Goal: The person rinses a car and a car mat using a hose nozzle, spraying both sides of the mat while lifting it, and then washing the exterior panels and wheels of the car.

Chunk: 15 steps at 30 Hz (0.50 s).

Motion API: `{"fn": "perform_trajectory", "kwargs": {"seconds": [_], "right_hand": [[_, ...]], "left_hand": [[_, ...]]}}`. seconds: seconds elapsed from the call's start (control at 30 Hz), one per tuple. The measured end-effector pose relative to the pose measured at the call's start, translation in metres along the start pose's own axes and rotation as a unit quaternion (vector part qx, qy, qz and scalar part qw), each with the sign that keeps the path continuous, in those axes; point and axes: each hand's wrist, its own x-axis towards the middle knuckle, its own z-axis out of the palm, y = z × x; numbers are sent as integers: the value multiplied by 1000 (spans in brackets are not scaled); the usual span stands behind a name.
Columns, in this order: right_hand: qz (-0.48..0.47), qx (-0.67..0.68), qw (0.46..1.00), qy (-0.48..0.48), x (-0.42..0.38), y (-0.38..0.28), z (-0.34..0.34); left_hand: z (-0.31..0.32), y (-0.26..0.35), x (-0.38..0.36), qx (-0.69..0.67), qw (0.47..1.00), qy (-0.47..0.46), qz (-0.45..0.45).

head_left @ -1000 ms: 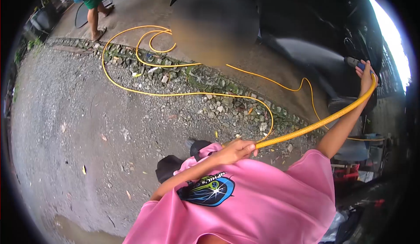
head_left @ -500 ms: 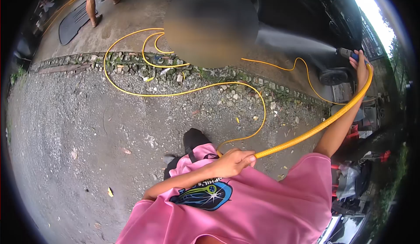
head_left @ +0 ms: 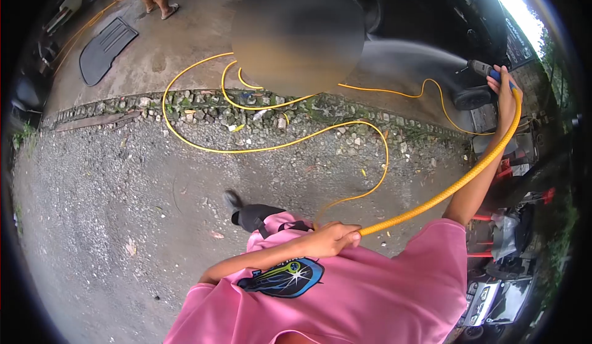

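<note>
My right hand [head_left: 507,91], raised at the right, is closed around a spray nozzle [head_left: 478,68] with a dark body and a blue part. White water spray [head_left: 413,51] leaves its tip leftward, along a dark vehicle [head_left: 425,11]. A thick yellow hose [head_left: 456,187] curves down from the nozzle to my left hand [head_left: 336,239]. That hand is wrapped around the hose in front of my pink shirt. Beyond it, the hose runs on in loops over the gravel. A round blur hides the upper middle of the view.
A stony, mossy edge [head_left: 203,106] divides gravel [head_left: 123,202] from wet concrete [head_left: 179,42]. A dark mat [head_left: 106,51] lies at upper left, near a person's legs [head_left: 159,0]. A wheel [head_left: 473,98] shows below the spray. Red-legged items [head_left: 484,254] and another vehicle [head_left: 496,301] are at right.
My view has shifted and my feet have changed position as in a step. The nozzle sits slightly further left and higher, still spraying. The other person has moved right. Both hands keep their hold.
</note>
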Motion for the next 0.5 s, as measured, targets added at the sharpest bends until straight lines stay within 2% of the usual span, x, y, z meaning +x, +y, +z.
{"fn": "perform_trajectory", "kwargs": {"seconds": [0.07,0.13,0.2,0.27,0.33,0.4,0.47,0.5], "right_hand": [[-21,25,997,65,-7,-21,38],[-1,53,997,51,-15,-46,84],[-4,49,999,11,-18,-74,125],[-10,38,999,9,-12,-89,154],[-53,45,994,81,-11,-118,184],[-42,50,995,75,-14,-145,211],[-44,35,998,36,-24,-168,237],[-73,40,994,71,-28,-175,245]], "left_hand": [[-46,12,-29,10,1000,7,-4],[-80,23,-57,8,1000,18,-3],[-121,37,-83,3,999,-34,-23],[-148,52,-108,-9,999,-20,-35],[-175,54,-130,2,999,28,-18],[-204,64,-150,13,999,41,8],[-232,82,-178,25,999,24,-23],[-242,84,-191,31,999,33,-10]]}}
